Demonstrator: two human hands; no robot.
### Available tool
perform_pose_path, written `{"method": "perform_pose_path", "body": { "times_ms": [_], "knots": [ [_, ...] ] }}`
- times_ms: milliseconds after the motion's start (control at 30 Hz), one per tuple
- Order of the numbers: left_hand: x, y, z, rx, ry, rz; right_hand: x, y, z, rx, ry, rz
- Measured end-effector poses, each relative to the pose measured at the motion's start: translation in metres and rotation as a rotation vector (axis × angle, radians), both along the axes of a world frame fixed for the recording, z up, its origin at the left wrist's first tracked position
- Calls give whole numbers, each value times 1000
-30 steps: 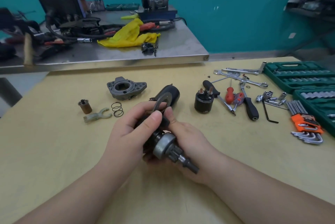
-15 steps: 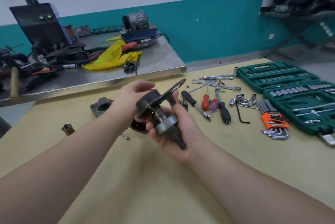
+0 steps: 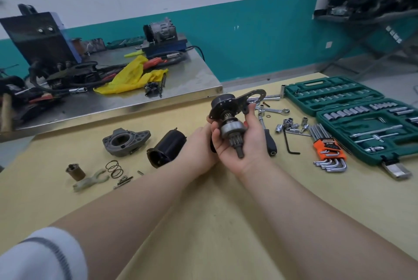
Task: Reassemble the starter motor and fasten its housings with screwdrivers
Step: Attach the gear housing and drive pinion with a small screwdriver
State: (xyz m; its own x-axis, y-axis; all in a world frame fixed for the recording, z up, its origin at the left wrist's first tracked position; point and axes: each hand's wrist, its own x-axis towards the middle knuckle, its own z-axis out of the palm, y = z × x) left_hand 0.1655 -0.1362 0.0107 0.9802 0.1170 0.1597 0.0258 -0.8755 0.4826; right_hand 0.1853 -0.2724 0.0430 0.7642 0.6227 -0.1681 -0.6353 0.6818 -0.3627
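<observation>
right hand (image 3: 244,144) grips drive assembly (image 3: 230,125): dark plate on top, grey clutch, pinion shaft pointing down. left hand (image 3: 199,146) behind it, grip unclear.

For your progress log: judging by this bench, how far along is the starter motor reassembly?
Early. Done: the plate sits on the pinion-gear shaft assembly. In hand: the right hand grips that assembly, the left hand beside it. Left: the black motor housing, grey nose housing, spring and fork lever lie loose; the screwdriver lies untouched.
</observation>
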Motion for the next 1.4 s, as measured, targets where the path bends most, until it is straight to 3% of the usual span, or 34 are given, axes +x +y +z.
{"method": "perform_pose_path", "body": {
  "times_ms": [267, 333, 400, 567, 700, 1033, 1400],
  "knots": [
    [-55, 6, 10, -170, -92, 143, -4, 1, -2, -6, -73, 34],
    [-84, 9, 17, -300, -156, 169, -5, 2, -3, -2, -109, 45],
    [-113, 15, 23, -561, -192, 184, -7, 3, -2, -18, -136, 62],
    [-162, 42, 21, -1484, -197, 191, -28, 14, -6, -130, -191, 134],
    [-180, 56, 16, -1841, -254, 326, -56, 29, -12, -249, -182, 250],
    [-197, 100, 8, -1912, -294, 107, -93, 46, -27, -333, -362, 722],
    [-178, 79, 1, -1792, -236, 287, -101, 49, -33, -431, -486, 830]
  ]
}}
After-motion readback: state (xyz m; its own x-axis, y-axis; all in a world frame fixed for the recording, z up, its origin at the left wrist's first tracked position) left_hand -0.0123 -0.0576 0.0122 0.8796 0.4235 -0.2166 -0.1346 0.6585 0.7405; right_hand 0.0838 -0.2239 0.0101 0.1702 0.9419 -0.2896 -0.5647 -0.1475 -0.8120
